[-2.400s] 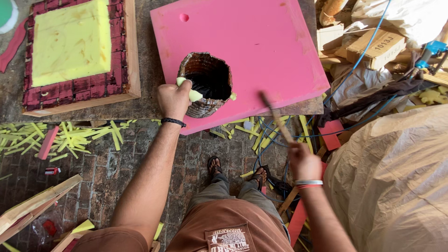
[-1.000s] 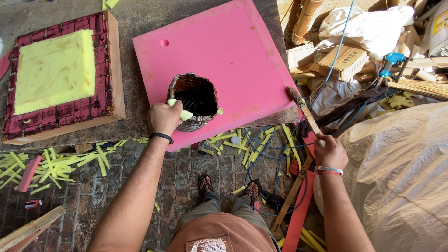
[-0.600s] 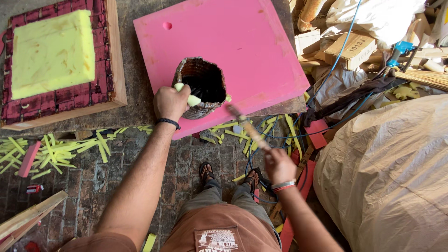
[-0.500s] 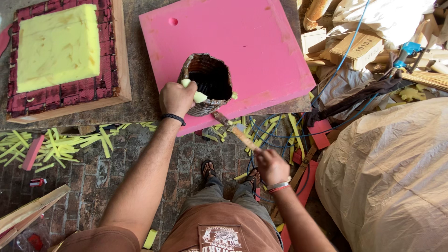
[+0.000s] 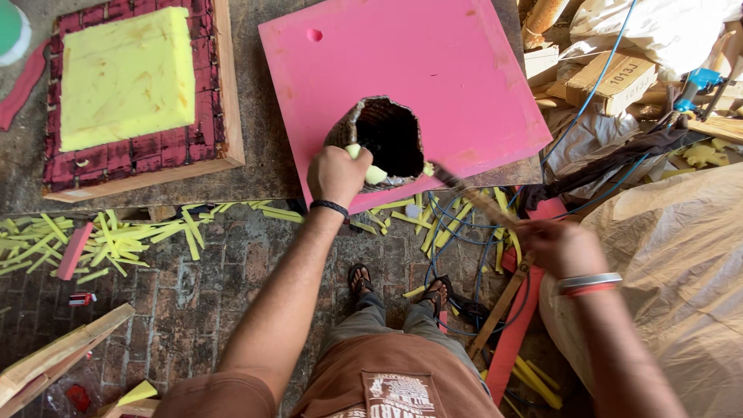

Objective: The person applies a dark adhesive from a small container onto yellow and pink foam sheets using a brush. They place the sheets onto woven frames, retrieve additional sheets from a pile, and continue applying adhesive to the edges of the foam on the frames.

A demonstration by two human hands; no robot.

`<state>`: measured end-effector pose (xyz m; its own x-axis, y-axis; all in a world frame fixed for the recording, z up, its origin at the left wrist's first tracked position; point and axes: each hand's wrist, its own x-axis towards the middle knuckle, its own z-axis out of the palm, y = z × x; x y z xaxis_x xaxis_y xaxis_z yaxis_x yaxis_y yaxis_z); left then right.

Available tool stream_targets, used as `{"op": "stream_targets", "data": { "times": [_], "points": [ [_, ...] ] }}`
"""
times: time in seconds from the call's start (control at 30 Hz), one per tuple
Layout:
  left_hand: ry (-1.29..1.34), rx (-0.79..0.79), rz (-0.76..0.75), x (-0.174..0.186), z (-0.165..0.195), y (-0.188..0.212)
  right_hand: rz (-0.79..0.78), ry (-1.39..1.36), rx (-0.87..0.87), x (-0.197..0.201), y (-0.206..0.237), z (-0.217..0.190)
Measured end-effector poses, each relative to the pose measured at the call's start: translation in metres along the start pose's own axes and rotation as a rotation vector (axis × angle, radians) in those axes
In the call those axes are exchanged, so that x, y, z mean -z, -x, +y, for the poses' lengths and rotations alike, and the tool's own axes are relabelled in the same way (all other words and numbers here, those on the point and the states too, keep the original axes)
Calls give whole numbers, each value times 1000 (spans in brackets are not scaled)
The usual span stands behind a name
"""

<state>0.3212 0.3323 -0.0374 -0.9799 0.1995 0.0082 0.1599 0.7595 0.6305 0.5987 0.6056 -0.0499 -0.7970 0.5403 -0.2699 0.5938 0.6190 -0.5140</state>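
Woven basket (image 5: 385,139) rests on the pink foam sheet (image 5: 433,70) at the tabletop (image 5: 263,116) edge. Left hand (image 5: 337,174) grips its rim together with a yellow foam piece (image 5: 374,174). Right hand (image 5: 559,248), motion-blurred, clasps a wooden stick (image 5: 472,200) angled toward the basket.

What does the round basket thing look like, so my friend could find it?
Look at the big pink foam sheet. At its near edge sits a dark woven basket, gripped at the rim by the left hand. It is the only round, hollow thing there.
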Motion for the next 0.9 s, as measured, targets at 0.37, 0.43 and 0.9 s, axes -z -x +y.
{"op": "stream_targets", "data": {
  "times": [0.37,0.43,0.9],
  "points": [
    [-125,-217,54,-29,3,16,-164,733,138,69,-36,-187],
    [-36,-156,56,-28,-5,8,-84,518,169,74,-47,-150],
    [391,147,284,82,-77,-21,-173,-156,7,-104,-3,-41]
  ]
}}
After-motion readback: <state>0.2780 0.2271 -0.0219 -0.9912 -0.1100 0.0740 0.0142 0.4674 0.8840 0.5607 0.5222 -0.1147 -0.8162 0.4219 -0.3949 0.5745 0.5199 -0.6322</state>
